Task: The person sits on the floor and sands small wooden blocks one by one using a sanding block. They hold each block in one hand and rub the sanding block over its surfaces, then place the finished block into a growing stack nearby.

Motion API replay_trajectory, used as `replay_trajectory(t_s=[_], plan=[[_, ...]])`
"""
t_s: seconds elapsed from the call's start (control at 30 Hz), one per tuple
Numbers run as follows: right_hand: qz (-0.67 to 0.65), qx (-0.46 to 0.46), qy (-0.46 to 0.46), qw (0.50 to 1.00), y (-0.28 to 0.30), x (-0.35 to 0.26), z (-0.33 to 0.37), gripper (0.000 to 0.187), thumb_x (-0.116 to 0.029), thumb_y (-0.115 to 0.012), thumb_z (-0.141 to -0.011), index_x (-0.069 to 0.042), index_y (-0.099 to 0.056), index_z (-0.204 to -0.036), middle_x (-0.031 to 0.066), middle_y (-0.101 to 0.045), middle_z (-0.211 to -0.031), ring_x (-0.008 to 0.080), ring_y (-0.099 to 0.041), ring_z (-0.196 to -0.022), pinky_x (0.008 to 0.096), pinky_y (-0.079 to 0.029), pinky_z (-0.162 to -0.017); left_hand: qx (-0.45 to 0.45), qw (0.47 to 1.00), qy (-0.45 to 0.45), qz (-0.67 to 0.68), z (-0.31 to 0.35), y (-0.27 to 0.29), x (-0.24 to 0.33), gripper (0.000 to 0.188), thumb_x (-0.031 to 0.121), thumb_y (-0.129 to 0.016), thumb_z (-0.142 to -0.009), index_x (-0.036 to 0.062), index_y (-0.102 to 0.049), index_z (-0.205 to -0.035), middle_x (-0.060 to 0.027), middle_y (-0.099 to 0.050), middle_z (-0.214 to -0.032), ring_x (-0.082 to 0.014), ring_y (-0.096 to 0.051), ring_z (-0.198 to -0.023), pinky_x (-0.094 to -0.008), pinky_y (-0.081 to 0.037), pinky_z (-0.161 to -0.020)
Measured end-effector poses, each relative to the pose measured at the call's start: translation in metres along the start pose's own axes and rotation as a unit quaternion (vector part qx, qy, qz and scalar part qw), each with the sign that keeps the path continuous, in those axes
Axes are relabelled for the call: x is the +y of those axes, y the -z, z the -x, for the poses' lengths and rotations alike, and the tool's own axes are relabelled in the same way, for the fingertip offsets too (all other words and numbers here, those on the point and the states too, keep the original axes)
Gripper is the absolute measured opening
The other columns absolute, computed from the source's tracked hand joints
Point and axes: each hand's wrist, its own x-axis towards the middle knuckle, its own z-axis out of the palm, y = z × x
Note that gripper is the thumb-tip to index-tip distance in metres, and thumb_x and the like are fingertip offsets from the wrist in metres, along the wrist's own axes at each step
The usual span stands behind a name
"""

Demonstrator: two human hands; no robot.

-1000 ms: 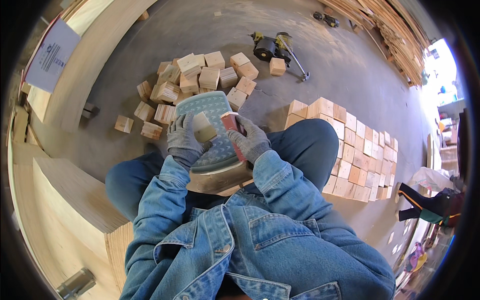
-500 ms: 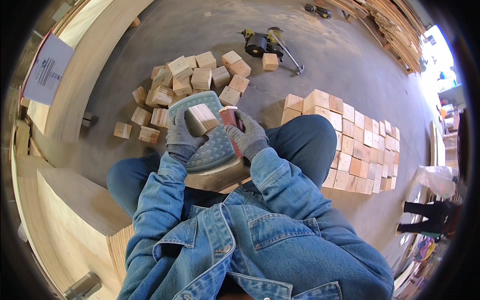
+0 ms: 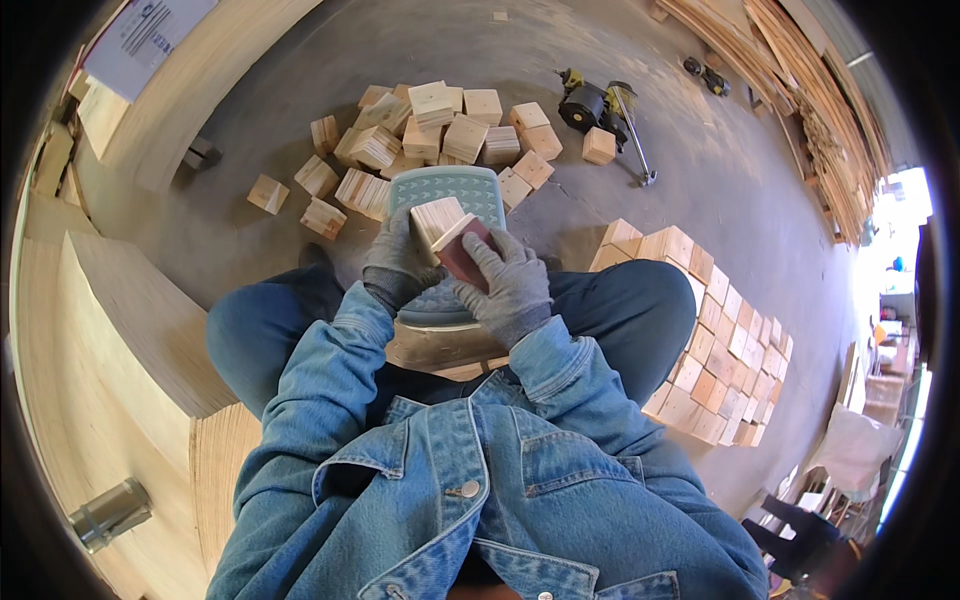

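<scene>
Sanding, apparently

Clasping wooden block [image 3: 436, 217] in left hand [image 3: 394, 258], over blue-green stool [image 3: 445, 181]; pinching red-brown block [image 3: 459, 262] between thumb and fingers of right hand [image 3: 515, 287], seemingly against it. Probably needed next: firm hold, flat contact, even pressure.

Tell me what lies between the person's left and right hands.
In the head view, a pale wooden block in the left hand and a reddish-brown block in the right hand, seemingly against it.
</scene>
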Motion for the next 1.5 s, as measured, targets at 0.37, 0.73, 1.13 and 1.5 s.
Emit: replay_trajectory(t_s=[0.37,0.73,1.13,1.5], plan=[[-0.007,-0.012,-0.116,0.993,-0.019,0.004,-0.092,0.069,-0.043,-0.083,-0.090,-0.016,-0.063,-0.150,0.0207,-0.063,-0.143,0.0421,-0.063,-0.127,0.0470,-0.051,-0.109,-0.027,0.988,0.017,0.149,0.006,-0.009,-0.040,0.110,0.017,-0.098,-0.056,0.0089,-0.040,-0.150,-0.0144,-0.054,-0.147,-0.0306,-0.058,-0.133,-0.0429,-0.048,-0.116],[0.030,0.000,-0.130,0.991,-0.005,0.031,-0.034,0.069,-0.036,-0.087,-0.088,-0.007,-0.064,-0.147,0.0247,-0.063,-0.143,0.0424,-0.061,-0.131,0.0492,-0.049,-0.112,-0.002,0.984,-0.022,0.176,0.000,-0.027,-0.025,0.114,0.012,-0.096,-0.059,0.0076,-0.033,-0.154,-0.0156,-0.056,-0.147,-0.0312,-0.058,-0.135,-0.0435,-0.047,-0.118],[0.134,-0.110,-0.016,0.985,-0.005,-0.012,-0.016,0.070,-0.041,-0.082,-0.086,-0.023,-0.063,-0.151,0.0156,-0.049,-0.158,0.0450,-0.057,-0.128,0.0573,-0.047,-0.104,0.024,0.971,-0.026,0.235,0.000,-0.036,-0.022,0.105,0.027,-0.100,-0.069,0.0062,-0.037,-0.151,-0.0144,-0.056,-0.144,-0.0277,-0.060,-0.133,-0.0419,-0.049,-0.115],[0.156,-0.064,-0.045,0.985,-0.026,-0.012,-0.130,0.071,-0.041,-0.079,-0.089,-0.019,-0.058,-0.153,0.0214,-0.053,-0.153,0.0466,-0.062,-0.124,0.0542,-0.051,-0.105,0.052,0.973,-0.037,0.223,-0.017,-0.072,-0.070,0.086,0.035,-0.088,-0.077,0.0062,-0.048,-0.147,-0.0165,-0.054,-0.140,-0.0361,-0.052,-0.133,-0.0416,-0.040,-0.119]])
